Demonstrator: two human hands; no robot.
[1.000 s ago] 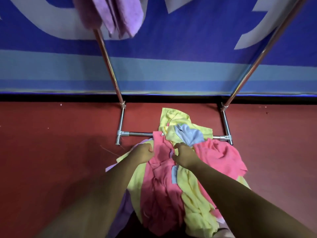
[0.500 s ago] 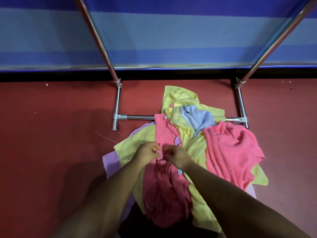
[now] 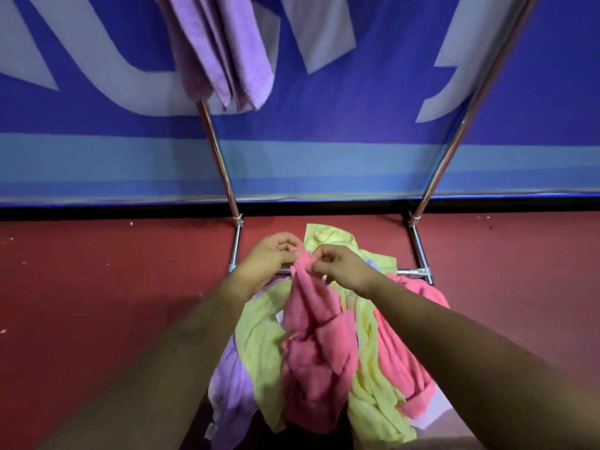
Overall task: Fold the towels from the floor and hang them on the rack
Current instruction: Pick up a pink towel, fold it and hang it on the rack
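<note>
Heap of towels (image 3: 373, 388) on the floor (image 3: 97, 303) at my feet. The pink towel (image 3: 319, 352) rises from it, top corner pinched by both my left hand (image 3: 269, 254) and right hand (image 3: 341, 266), fingers (image 3: 285, 245) curled. Behind stands the rack (image 3: 220, 164), a purple towel (image 3: 224, 50) hanging up top.

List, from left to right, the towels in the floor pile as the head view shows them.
From the left: lilac towel → yellow towel → pink towel, pinched at its top by the left hand and right hand → another yellow towel → second pink towel.
</note>
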